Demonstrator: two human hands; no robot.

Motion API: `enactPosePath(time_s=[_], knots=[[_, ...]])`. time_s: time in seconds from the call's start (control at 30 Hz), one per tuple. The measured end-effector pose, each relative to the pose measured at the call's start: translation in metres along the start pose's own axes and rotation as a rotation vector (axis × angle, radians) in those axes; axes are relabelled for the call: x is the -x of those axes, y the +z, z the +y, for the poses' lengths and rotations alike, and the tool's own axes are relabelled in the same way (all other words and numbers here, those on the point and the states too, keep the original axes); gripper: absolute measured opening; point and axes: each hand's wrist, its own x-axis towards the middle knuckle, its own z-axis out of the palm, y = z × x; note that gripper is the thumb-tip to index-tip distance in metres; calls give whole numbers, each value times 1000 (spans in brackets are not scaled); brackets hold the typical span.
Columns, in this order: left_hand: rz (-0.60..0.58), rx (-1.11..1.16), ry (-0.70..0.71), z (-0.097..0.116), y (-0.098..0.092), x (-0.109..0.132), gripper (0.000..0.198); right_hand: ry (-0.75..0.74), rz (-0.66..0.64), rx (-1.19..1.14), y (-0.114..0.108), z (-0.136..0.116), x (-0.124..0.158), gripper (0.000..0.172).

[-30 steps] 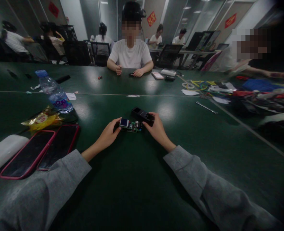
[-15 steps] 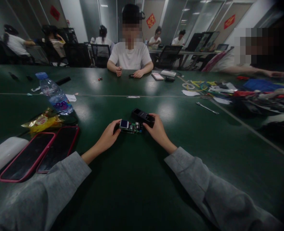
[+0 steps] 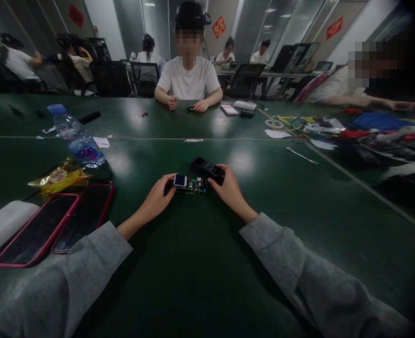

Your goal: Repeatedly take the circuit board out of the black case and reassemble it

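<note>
Circuit board [image 3: 193, 186], green, white-framed dark screen [image 3: 181, 180] at one end.

Left hand [image 3: 161, 193] holds circuit board [image 3: 192, 186]; right hand [image 3: 230, 187], black case [image 3: 206, 169].

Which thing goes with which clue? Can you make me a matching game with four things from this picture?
Things:
1. circuit board
2. case
3. bottle
4. wrench

Clues:
A. see-through, with a blue cap
B. black, in the right hand
C. silver, lying to the right of both hands
D. green, with a little screen, in the left hand

Right pairs: 1-D, 2-B, 3-A, 4-C
</note>
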Motion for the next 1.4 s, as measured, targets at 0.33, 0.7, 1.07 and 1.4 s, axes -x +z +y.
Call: enactPosePath(time_s=[0.33,0.7,1.07,1.4], knots=[[-14,5,-32,-3,0,1,43,10,13,-53,-2,-4,1,49],[11,10,30,-11,2,-2,42,-156,93,-240,-11,-39,11,50],[45,12,40,-16,5,-4,39,-227,-74,-236,-15,-58,20,51],[36,70,-7,-19,5,-4,40,-229,-196,-209,-18,-55,18,51]])
